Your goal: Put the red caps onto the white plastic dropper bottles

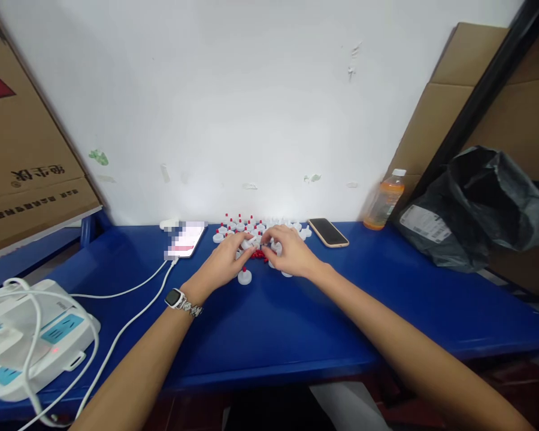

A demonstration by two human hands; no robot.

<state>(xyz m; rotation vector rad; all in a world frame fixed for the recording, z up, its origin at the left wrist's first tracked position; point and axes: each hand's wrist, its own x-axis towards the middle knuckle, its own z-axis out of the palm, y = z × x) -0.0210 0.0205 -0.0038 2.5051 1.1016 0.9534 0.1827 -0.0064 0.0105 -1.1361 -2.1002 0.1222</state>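
Note:
My left hand [224, 258], with a watch on its wrist, pinches a white plastic cap [250, 242] between thumb and fingers. Close beside it, my right hand [293, 252] has its thumb and fingers drawn together; whatever is between them is too small to make out. Below the fingertips lies a pile of small red tips [257, 255]. Several white caps with red tips [239, 226] stand behind my left hand. White caps without visible red tips [305, 232] lie behind and under my right hand. One red-tipped cap [245, 277] stands apart, nearer to me.
A lit phone [187, 240] with a white cable lies left, a dark-screened phone [328, 232] right. An orange drink bottle [385, 200] and a black plastic bag [467, 209] are farther right. A power strip [36, 341] with looped cables occupies the blue table's [269, 335] left end.

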